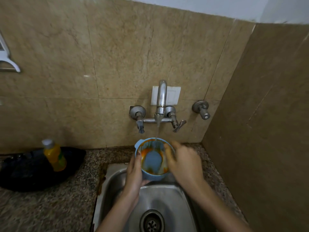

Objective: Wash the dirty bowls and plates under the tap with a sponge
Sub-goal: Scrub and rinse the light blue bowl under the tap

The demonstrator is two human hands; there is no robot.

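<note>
1 bowl (154, 160), 1 bottle (54, 155)

Both forearms bare, reaching forward from below and converging. Left hand (133, 174) gripped the bowl (154, 160) from its left side, thumb up along the wall. Right hand (182, 163) palm-down, fingers curled over the right rim — blurred.

The bowl (153, 160) was pale blue, its inside smeared and ringed with orange-brown. The tap (161, 99) and the sink (167, 198) were dull silver-grey. The counter (50, 206) was speckled in brown, grey and black. The wall tiles (117, 56) were beige, marbled with darker veins. The bottle (54, 154) was orange-yellow with a green band and a grey cap. The bundle (25, 173) was black, the switch plate (173, 96) white.
</note>
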